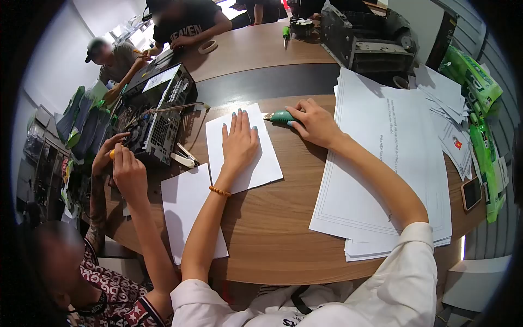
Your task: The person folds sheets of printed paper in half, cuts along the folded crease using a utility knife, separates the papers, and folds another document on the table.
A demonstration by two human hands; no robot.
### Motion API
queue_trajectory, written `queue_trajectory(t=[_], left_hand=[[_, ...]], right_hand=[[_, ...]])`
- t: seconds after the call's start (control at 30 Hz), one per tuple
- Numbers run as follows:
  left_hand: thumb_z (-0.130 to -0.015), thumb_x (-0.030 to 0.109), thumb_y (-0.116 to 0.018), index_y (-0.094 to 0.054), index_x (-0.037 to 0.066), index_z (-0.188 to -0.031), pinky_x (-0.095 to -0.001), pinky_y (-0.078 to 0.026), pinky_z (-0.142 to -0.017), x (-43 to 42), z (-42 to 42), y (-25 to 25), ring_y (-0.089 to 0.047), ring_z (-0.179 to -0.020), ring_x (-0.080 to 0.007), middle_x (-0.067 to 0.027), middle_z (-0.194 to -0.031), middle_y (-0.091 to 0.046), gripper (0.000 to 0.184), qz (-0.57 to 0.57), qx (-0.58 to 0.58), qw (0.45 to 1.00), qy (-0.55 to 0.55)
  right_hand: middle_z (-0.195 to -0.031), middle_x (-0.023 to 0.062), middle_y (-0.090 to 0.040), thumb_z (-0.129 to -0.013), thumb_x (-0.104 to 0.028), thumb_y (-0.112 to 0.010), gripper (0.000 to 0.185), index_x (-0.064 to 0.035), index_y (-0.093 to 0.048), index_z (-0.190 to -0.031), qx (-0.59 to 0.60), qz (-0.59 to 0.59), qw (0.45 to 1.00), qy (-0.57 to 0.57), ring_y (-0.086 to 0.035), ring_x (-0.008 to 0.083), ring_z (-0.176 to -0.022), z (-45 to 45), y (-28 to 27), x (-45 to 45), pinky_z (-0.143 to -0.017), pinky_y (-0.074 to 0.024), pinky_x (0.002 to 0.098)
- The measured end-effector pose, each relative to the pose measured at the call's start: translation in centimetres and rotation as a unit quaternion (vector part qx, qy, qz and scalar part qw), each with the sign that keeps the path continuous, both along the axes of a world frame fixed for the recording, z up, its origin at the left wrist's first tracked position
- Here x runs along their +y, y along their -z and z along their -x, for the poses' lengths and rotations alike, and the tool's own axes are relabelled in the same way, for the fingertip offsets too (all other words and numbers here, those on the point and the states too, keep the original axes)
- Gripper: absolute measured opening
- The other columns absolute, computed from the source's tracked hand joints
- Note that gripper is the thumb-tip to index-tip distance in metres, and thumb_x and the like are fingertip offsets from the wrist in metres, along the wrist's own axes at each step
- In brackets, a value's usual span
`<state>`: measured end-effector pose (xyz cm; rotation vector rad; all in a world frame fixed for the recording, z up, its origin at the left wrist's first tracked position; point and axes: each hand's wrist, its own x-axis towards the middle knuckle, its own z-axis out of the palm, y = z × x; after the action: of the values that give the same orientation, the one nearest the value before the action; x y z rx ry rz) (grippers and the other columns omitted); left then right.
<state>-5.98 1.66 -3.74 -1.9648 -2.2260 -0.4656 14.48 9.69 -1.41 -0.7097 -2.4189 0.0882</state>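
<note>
My left hand (241, 143) lies flat on a white sheet of paper (261, 169), fingers stretched out, a beaded bracelet on the wrist. Just right of that sheet, my right hand (315, 126) grips a green utility knife (282, 116), its tip pointing left at the sheet's right edge. A second white sheet (188, 212) lies nearer to me on the left, partly behind my left forearm. Under my right forearm spreads a stack of large printed sheets (348, 201).
An opened computer case (171, 125) stands at left, with a co-worker's hands on it. A stapler (185, 157) lies beside it. Behind are a tape roll (207, 47), a green screwdriver (286, 36) and a dark machine frame (376, 52). A phone (472, 193) rests at right.
</note>
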Motion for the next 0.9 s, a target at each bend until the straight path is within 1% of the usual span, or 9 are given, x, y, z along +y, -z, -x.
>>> queue_trajectory(t=[0.1,0.17,0.3,0.33,0.37,0.53,0.77,0.87,0.9], left_hand=[[-0.088,0.028,-0.032,-0.028,-0.003,-0.133,-0.0467,-0.016,-0.106,0.1,0.1,0.1,-0.023,-0.131,-0.0285,-0.0169,-0.139,-0.028,0.055,0.003,0.01,1.0,0.005],[-0.088,0.028,-0.032,-0.028,-0.003,-0.133,-0.0467,-0.016,-0.106,0.1,0.0,0.1,-0.024,-0.131,-0.0285,-0.017,-0.139,-0.028,0.055,0.005,0.01,1.0,0.0],[-0.088,0.028,-0.032,-0.028,-0.003,-0.133,-0.0468,-0.016,-0.106,0.2,0.2,0.3,-0.024,-0.131,-0.0286,-0.017,-0.139,-0.029,0.055,0.006,0.003,1.0,-0.002],[-0.089,0.026,-0.031,-0.027,-0.003,-0.133,-0.0488,-0.019,-0.104,0.1,0.3,0.4,-0.025,-0.13,-0.0292,-0.0174,-0.14,-0.027,0.053,0.001,0.032,0.999,0.007],[-0.089,0.026,-0.031,-0.027,-0.003,-0.133,-0.0488,-0.019,-0.104,0.1,0.3,0.3,-0.025,-0.13,-0.0292,-0.0174,-0.14,-0.027,0.053,0.004,0.031,1.0,0.005],[-0.088,0.028,-0.033,-0.028,-0.003,-0.133,-0.0472,-0.017,-0.105,0.2,0.2,0.2,-0.024,-0.131,-0.0288,-0.0175,-0.139,-0.029,0.055,0.003,0.012,1.0,0.003],[-0.088,0.029,-0.031,-0.028,-0.003,-0.133,-0.0468,-0.016,-0.106,0.2,0.3,0.4,-0.023,-0.131,-0.0284,-0.0166,-0.14,-0.028,0.055,0.007,0.023,1.0,0.011],[-0.088,0.029,-0.031,-0.028,-0.003,-0.133,-0.0468,-0.016,-0.106,0.3,0.3,0.4,-0.023,-0.131,-0.0282,-0.0163,-0.14,-0.028,0.055,0.001,0.029,1.0,0.009],[-0.088,0.029,-0.032,-0.028,-0.002,-0.133,-0.0467,-0.016,-0.106,0.2,0.2,0.3,-0.024,-0.131,-0.028,-0.0162,-0.14,-0.028,0.055,0.005,0.012,1.0,0.006]], right_hand=[[-0.092,0.0115,-0.054,-0.078,-0.019,-0.058,0.03,-0.0043,-0.057,-0.104,-0.017,0.0,1.0,0.003,-0.052,0.0267,-0.091,0.2,0.2,0.3,-0.075,-0.0468,0.0362],[-0.092,0.011,-0.054,-0.079,-0.019,-0.057,0.03,-0.0056,-0.056,-0.105,0.011,-0.014,1.0,0.0,-0.052,0.0265,-0.092,0.9,0.4,0.6,-0.076,-0.0469,0.0365],[-0.092,0.0106,-0.055,-0.079,-0.019,-0.057,0.029,-0.0066,-0.057,-0.105,0.016,-0.011,1.0,0.004,-0.052,0.0268,-0.092,0.8,0.5,0.8,-0.076,-0.0465,0.0363],[-0.092,0.0107,-0.055,-0.078,-0.02,-0.058,0.029,-0.0066,-0.057,-0.105,0.004,-0.009,1.0,0.006,-0.052,0.0268,-0.091,0.5,0.3,1.1,-0.077,-0.0463,0.0363],[-0.092,0.0107,-0.055,-0.078,-0.02,-0.058,0.029,-0.0067,-0.057,-0.104,-0.009,-0.007,1.0,0.007,-0.052,0.0268,-0.091,0.4,0.3,1.3,-0.077,-0.046,0.0364],[-0.091,0.0116,-0.055,-0.078,-0.021,-0.058,0.028,-0.0066,-0.057,-0.103,0.014,-0.036,0.999,-0.003,-0.052,0.0262,-0.09,1.5,0.1,1.7,-0.077,-0.0458,0.0365],[-0.093,0.0119,-0.056,-0.078,-0.021,-0.059,0.032,-0.0071,-0.057,-0.107,-0.012,-0.012,1.0,0.01,-0.052,0.0264,-0.092,1.1,0.5,2.2,-0.079,-0.0455,0.0365],[-0.093,0.0118,-0.056,-0.078,-0.022,-0.059,0.032,-0.0075,-0.058,-0.108,0.012,-0.024,0.999,0.022,-0.052,0.0264,-0.092,2.0,0.6,2.5,-0.079,-0.0456,0.0363],[-0.093,0.0117,-0.056,-0.078,-0.022,-0.059,0.032,-0.0075,-0.059,-0.107,0.008,-0.02,0.999,0.025,-0.052,0.0263,-0.092,2.1,0.6,2.5,-0.079,-0.0455,0.0364]])
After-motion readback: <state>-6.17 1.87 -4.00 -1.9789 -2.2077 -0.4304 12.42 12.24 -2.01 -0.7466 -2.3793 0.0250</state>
